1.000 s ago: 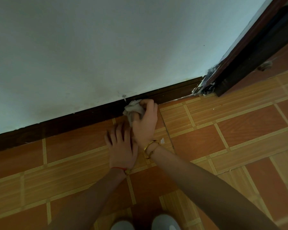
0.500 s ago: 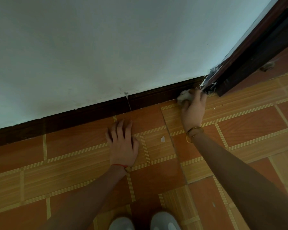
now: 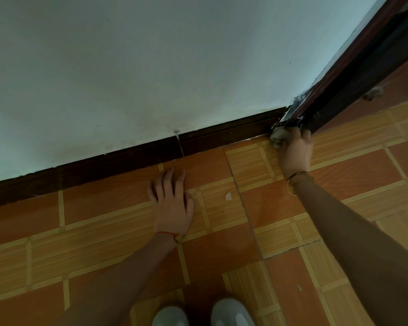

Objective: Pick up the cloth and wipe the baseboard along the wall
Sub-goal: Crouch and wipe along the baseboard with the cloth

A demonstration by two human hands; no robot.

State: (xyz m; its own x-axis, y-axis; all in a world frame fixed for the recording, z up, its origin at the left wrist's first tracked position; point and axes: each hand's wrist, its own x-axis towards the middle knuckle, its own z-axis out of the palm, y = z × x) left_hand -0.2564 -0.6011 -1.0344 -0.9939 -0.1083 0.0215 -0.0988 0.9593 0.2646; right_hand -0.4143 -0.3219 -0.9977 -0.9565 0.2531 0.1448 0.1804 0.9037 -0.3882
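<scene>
A dark brown baseboard (image 3: 132, 158) runs along the foot of the pale wall, rising to the right until it meets a door frame. My right hand (image 3: 296, 150) grips a small crumpled grey-white cloth (image 3: 278, 136) and holds it against the baseboard's right end, right at the corner with the frame. Most of the cloth is hidden under my fingers. My left hand (image 3: 172, 203) lies flat on the orange floor tiles with its fingers spread, a little in front of the baseboard and well left of the cloth.
A dark wooden door frame (image 3: 353, 74) slants up at the right, with torn material at its foot. A small white scrap (image 3: 228, 196) lies on the tiled floor (image 3: 92, 243) between my hands. My two pale shoes (image 3: 203, 312) show at the bottom edge.
My right hand has slid the cloth rightward along the baseboard, from beside my left hand to the corner at the door frame. My left hand has stayed flat on the floor.
</scene>
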